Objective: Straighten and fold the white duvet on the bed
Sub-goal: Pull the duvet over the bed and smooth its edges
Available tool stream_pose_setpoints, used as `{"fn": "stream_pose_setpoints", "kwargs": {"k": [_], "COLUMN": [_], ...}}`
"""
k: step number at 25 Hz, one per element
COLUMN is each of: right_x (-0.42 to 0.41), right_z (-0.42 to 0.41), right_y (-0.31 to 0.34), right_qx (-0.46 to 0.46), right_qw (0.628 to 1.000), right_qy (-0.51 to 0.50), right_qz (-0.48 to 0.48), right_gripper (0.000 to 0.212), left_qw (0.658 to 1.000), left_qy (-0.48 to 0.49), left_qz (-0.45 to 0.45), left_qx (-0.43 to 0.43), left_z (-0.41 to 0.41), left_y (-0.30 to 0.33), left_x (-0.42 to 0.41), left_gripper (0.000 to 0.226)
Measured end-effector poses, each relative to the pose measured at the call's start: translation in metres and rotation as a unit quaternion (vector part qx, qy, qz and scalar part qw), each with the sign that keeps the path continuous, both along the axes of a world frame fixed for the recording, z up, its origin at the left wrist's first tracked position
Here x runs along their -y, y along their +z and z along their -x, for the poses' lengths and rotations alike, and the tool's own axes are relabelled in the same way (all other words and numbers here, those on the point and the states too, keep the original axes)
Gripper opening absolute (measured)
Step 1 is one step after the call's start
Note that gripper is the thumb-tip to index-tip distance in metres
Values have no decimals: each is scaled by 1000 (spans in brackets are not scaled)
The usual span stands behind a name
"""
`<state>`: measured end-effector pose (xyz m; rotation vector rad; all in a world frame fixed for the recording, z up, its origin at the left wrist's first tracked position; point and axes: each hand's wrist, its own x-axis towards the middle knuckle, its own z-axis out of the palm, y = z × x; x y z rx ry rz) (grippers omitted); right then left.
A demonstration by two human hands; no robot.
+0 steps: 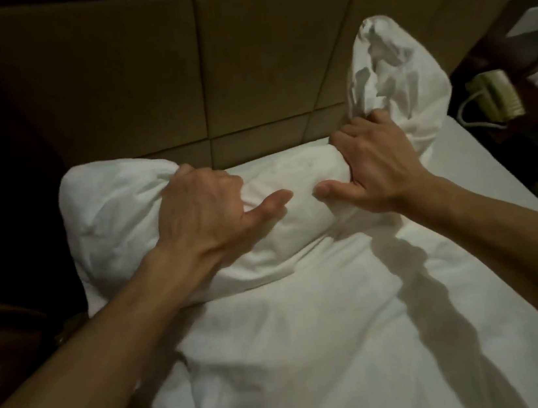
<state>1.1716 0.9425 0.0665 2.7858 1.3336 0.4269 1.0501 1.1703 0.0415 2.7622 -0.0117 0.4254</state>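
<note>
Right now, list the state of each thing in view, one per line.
Duvet: bunched into a roll near the headboard, one end sticking up, not folded.
Left hand: grips the roll, fingers curled over it.
Right hand: grips the roll beside the raised end.
Phone: on the side table, handset in place.

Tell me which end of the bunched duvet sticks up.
The end by the right hand; that part of the duvet rises against the headboard, the other lies low.

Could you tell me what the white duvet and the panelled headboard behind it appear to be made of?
White duvet: matte woven fabric, probably cotton, over soft filling; it creases and bulges where the left hand and right hand grip it. Headboard: tan panels with seams and a faint sheen, possibly leatherette; the dim light leaves this open.
</note>
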Motion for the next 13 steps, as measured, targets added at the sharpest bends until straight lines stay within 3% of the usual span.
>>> {"fn": "stream_pose_setpoints", "kwargs": {"k": [3,13], "right_x": [62,171], "right_z": [72,233], "right_y": [36,91], "right_qx": [40,30], "right_qw": [999,995], "right_qy": [-1,-95], "right_qz": [-1,3], "right_gripper": [88,80], "left_qw": [997,985], "left_qy": [-54,-154], "left_qz": [-27,-32], "left_qx": [39,66], "left_z": [63,173], "left_y": [32,92], "left_x": [51,144], "left_gripper": [88,85]}}
